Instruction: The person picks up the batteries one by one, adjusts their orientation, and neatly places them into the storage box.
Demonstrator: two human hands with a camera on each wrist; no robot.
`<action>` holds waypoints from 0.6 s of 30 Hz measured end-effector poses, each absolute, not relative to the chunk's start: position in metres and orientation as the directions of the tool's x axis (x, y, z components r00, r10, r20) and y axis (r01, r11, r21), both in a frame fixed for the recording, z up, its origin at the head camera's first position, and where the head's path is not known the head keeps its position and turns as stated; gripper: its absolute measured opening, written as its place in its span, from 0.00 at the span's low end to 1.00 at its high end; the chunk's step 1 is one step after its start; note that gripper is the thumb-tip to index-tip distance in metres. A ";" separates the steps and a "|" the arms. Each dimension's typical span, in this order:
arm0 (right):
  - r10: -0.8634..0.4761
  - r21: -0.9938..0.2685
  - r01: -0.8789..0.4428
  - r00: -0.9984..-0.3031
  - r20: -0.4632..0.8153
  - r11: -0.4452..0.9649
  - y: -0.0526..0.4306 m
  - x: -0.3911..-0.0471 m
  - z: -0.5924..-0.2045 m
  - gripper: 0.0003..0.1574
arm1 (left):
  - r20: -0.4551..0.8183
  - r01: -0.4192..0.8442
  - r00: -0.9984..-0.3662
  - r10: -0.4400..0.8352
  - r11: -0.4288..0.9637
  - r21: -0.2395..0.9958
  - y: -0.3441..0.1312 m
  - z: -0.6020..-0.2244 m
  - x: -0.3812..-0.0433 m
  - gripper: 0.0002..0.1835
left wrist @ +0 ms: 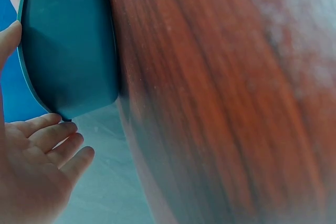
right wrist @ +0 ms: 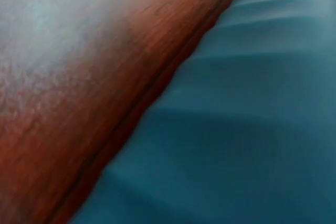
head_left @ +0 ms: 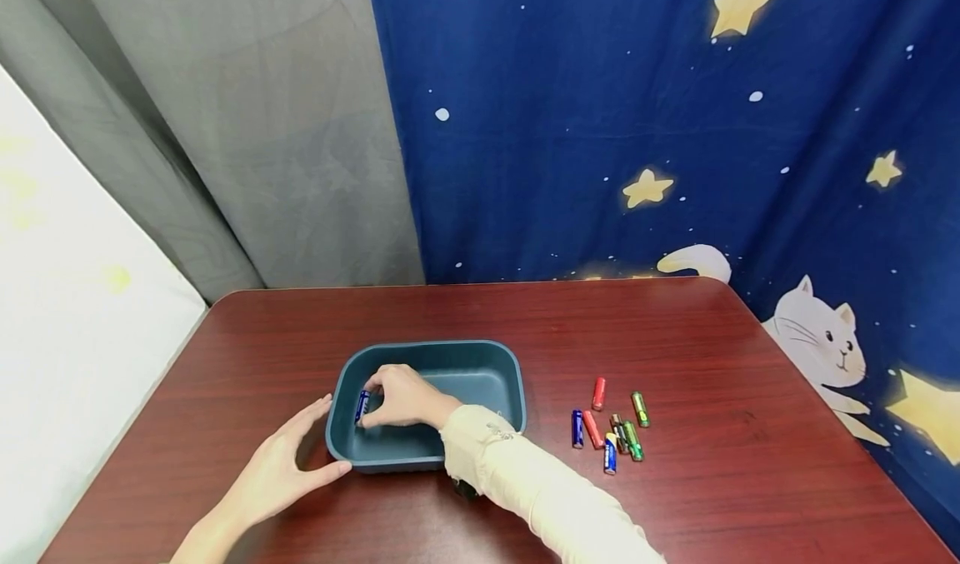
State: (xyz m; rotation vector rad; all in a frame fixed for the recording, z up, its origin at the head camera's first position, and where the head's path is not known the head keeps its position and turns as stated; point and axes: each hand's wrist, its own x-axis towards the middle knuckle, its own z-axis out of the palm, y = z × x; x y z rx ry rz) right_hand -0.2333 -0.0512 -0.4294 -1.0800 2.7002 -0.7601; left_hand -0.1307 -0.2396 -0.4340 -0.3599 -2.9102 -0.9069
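A teal rectangular bin (head_left: 480,385) stands on the table. Reaching inside it, my right hand (head_left: 405,396) pinches a dark blue battery (head_left: 362,406) between thumb and fingers, close to the bin's left wall. My left hand (head_left: 279,471) is at the bin's left end, thumb and fingers spread. In the left wrist view, the thumb and fingertips of the left hand (left wrist: 39,161) touch the rim of the bin (left wrist: 71,51). The right wrist view shows only the bin's ribbed outer wall (right wrist: 236,145) beside the table, so the right hand is hidden there.
Right of the bin lies a loose group of batteries: red ones (head_left: 598,393), a dark blue one (head_left: 577,428), a blue and white one (head_left: 610,456), a black one (head_left: 619,435) and green ones (head_left: 633,441). Curtains (head_left: 540,131) hang behind the brown table (head_left: 712,364).
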 end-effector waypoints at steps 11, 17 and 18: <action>-0.685 -0.418 -0.618 -0.728 -0.014 0.666 -0.056 -0.233 -0.434 0.26 | 0.151 0.257 -0.966 0.208 0.800 0.542 -0.240 -0.436 -0.130 0.46; -0.688 -0.364 -0.643 -0.726 0.010 0.673 -0.060 -0.232 -0.434 0.24 | 0.151 0.255 -0.967 0.206 0.804 0.538 -0.240 -0.435 -0.131 0.46; -0.690 -0.354 -0.649 -0.724 0.016 0.673 -0.060 -0.231 -0.434 0.24 | 0.148 0.253 -0.967 0.205 0.805 0.537 -0.240 -0.435 -0.131 0.46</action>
